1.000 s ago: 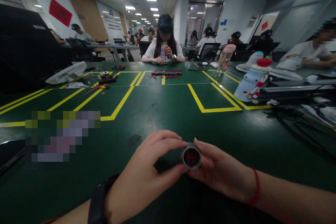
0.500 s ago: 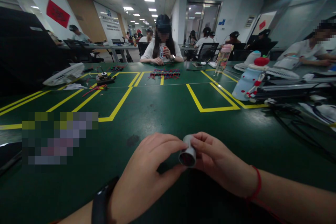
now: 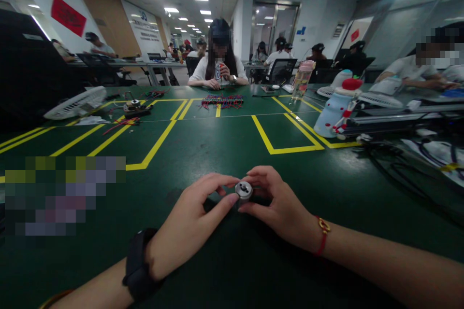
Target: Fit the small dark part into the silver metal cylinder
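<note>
A small grey metal cylinder (image 3: pixel 243 191) stands upright on the green table (image 3: pixel 203 159), its round end with a small centre hub and slots facing up. My left hand (image 3: pixel 195 212) holds its left side between thumb and fingers. From the right, my right hand (image 3: pixel 281 203) has its thumb and fingertips curved round the same cylinder. The cylinder's lower part is partly hidden by the fingers.
Yellow tape lines (image 3: pixel 297 150) mark the table. A bundle of coloured wires (image 3: pixel 223 102) lies at the far side, before a seated person (image 3: pixel 220 67). A blue bottle (image 3: pixel 328 115) and black cables (image 3: pixel 395 174) are at right, a white fan (image 3: pixel 78 102) at left.
The cylinder has turned from tilted, with its open end towards me, to upright with the hubbed end up. Both hands have moved slightly left with it.
</note>
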`<state>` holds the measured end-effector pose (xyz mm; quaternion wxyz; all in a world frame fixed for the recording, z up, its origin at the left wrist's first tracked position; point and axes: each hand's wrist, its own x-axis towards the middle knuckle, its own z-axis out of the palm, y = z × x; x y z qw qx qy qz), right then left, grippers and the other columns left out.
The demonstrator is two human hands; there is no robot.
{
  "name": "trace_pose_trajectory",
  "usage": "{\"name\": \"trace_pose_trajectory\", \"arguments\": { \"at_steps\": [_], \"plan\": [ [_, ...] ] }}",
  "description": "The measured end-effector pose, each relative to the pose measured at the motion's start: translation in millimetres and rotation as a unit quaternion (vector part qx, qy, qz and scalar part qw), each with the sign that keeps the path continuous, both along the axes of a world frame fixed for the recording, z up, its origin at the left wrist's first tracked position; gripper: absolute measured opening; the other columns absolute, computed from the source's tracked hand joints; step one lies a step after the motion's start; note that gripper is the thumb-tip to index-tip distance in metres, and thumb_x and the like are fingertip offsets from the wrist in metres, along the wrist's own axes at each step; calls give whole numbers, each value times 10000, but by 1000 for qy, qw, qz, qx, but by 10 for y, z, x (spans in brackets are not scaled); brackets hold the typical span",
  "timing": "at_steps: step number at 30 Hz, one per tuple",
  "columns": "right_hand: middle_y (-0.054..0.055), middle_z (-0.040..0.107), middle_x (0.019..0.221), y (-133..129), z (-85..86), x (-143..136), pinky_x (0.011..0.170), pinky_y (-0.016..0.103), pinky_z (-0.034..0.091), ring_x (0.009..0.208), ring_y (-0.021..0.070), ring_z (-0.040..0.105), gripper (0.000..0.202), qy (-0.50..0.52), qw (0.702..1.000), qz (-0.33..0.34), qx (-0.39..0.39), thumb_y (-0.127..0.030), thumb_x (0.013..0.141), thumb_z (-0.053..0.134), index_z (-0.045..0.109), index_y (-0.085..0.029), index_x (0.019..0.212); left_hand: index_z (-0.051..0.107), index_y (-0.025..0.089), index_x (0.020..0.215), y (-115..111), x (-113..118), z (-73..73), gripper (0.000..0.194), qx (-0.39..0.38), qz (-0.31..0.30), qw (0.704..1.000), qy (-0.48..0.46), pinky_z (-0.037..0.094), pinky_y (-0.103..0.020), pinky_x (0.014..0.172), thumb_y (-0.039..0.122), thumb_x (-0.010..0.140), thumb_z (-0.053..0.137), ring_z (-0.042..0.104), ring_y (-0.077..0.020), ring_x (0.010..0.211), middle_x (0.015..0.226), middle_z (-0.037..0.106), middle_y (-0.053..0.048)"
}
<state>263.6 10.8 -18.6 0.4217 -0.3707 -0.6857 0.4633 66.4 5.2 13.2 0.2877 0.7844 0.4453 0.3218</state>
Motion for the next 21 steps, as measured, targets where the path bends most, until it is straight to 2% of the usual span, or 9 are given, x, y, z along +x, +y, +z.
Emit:
{"name": "trace_pose_trajectory", "arguments": {
  "at_steps": [2, 5, 9, 12, 15, 18, 21],
  "plan": [
    [32, 606, 1112, 3, -7, -3, 936, 343, 499, 1032, 138, 609, 555, 5, 1000, 0, -16, -240, 695, 732, 408, -246, 1145, 667, 277, 1029, 41, 51, 51, 207, 12, -9, 1000, 3, 479, -348, 849, 347, 893, 527, 587, -191, 951, 1044, 642, -27],
    [37, 606, 1115, 5, -13, 4, 914, 336, 508, 1010, 138, 617, 497, -14, 1000, 3, -18, -252, 715, 714, 438, -238, 1128, 705, 253, 917, 101, 110, 144, 184, 20, -13, 1000, 3, 473, -339, 843, 347, 873, 553, 582, -191, 939, 996, 631, -33],
    [45, 595, 1134, -5, 5, 19, 908, 328, 511, 1000, 139, 616, 482, -52, 999, -9, 4, -275, 729, 699, 468, -230, 1150, 704, 248, 867, 146, 48, 213, 195, 16, 30, 999, 0, 468, -314, 766, 382, 862, 562, 585, -181, 872, 942, 622, -18],
    [43, 592, 1143, -13, 28, 34, 908, 321, 508, 997, 137, 610, 492, -89, 995, -23, 31, -283, 739, 683, 479, -236, 1184, 712, 266, 871, 145, -62, 134, 182, -3, 47, 999, 20, 457, -315, 774, 402, 839, 595, 585, -182, 870, 939, 616, -8],
    [44, 604, 1111, -13, 32, 51, 883, 320, 512, 972, 139, 610, 463, -107, 993, -19, 46, -287, 750, 668, 497, -230, 1176, 724, 272, 846, 133, -113, -35, 149, -25, 20, 997, 69, 453, -325, 803, 376, 825, 620, 585, -188, 881, 925, 617, -10],
    [49, 605, 1106, -15, 17, 54, 874, 331, 510, 966, 148, 607, 479, -120, 991, -17, 60, -257, 736, 672, 501, -231, 1182, 727, 281, 833, 127, -81, -174, 129, -3, 4, 993, 117, 450, -338, 789, 361, 821, 627, 579, -206, 886, 908, 632, -15],
    [47, 606, 1102, -23, 6, 42, 873, 333, 510, 962, 146, 607, 473, -119, 991, -7, 55, -207, 736, 656, 504, -235, 1182, 721, 280, 834, 125, -28, -209, 117, 16, 7, 992, 123, 448, -350, 792, 357, 813, 635, 577, -219, 899, 908, 645, -17]
  ]
}}
